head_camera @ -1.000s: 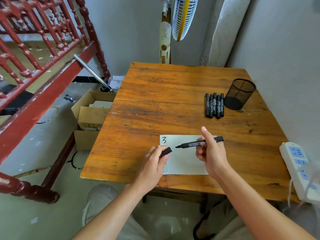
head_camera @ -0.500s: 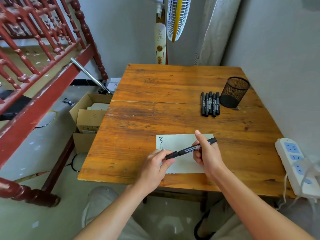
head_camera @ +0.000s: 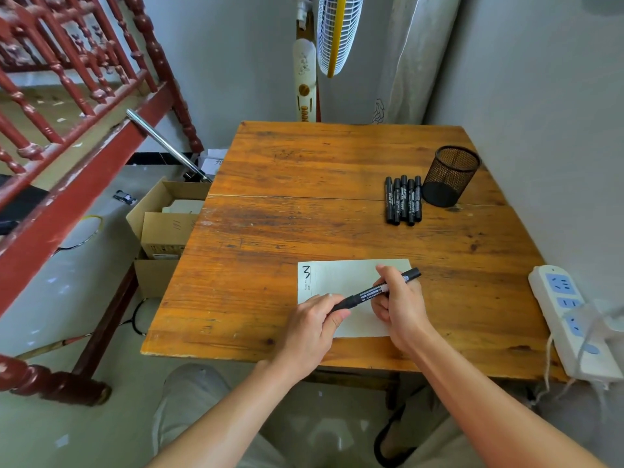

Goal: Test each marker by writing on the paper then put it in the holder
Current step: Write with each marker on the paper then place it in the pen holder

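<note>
Gripping a light, stiff marker (head_camera: 366, 294) over the paper (head_camera: 344, 275), the right hand (head_camera: 401, 305) clamps its barrel; the left hand (head_camera: 310, 325) pinches the cap end; mid-barrel likely holds surest.

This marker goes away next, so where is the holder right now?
In the head view the black mesh holder stands upright at the far right of the table, just right of the row of black markers and close to the wall.
</note>
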Action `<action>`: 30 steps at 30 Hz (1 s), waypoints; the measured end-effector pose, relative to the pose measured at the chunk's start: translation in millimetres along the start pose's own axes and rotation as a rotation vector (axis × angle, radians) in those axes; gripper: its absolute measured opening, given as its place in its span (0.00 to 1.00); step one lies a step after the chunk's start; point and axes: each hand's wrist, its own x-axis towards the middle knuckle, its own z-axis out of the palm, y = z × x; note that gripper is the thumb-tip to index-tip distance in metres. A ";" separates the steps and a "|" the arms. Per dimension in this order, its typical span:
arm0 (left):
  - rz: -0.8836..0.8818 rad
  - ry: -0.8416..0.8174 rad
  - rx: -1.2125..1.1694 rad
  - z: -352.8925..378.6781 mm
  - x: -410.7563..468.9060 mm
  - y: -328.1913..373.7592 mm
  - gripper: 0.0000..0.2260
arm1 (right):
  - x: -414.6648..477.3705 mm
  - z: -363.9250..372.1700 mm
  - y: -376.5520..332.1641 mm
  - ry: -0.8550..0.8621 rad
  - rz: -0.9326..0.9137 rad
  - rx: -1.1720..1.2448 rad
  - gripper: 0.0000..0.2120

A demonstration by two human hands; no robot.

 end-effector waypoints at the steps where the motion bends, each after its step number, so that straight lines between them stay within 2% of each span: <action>1: -0.003 -0.001 -0.004 1.4 0.5 1.0 0.11 | 0.0 -0.6 0.3 0.005 0.000 0.007 0.15; 9: -0.064 -0.042 -0.035 5.2 1.2 4.9 0.12 | 1.9 -5.3 1.3 -0.017 0.001 -0.025 0.15; 12: -0.083 -0.055 -0.013 1.1 4.8 2.5 0.12 | 2.9 -14.8 -5.7 -0.119 -0.024 -0.183 0.11; 13: -0.085 -0.046 0.002 -1.2 6.9 0.6 0.11 | 3.9 -20.3 -9.8 -0.129 -0.034 -0.235 0.08; 14: -0.084 -0.038 0.019 -3.2 8.9 -1.6 0.11 | 5.7 -27.9 -14.6 -0.107 -0.051 -0.285 0.10; 16: -0.060 -0.037 0.063 -4.1 10.8 -6.1 0.10 | 10.1 -45.3 -26.8 -0.080 -0.176 -0.467 0.18; 18: -0.020 -0.049 0.123 0.5 10.3 -8.9 0.09 | 11.7 -56.8 -36.3 -0.203 -0.372 -0.798 0.22; 20: 0.016 -0.040 0.172 8.4 10.3 -9.9 0.09 | 9.8 -58.9 -39.3 -0.334 -0.540 -1.215 0.19; 22: 0.033 -0.011 0.199 15.1 11.7 -8.5 0.10 | 8.1 -58.3 -36.4 -0.421 -0.657 -1.449 0.15; 24: 0.025 0.017 0.203 18.7 12.6 -5.3 0.14 | 10.8 -62.7 -36.5 -0.418 -0.677 -1.469 0.13; 26: 0.008 0.013 0.225 21.3 13.4 -3.1 0.19 | 19.9 -70.8 -44.0 -0.311 -0.617 -1.418 0.12; 30: 0.025 -0.036 0.388 33.0 23.9 -2.1 0.17 | 52.6 -85.6 -72.2 -0.035 -0.460 -1.136 0.10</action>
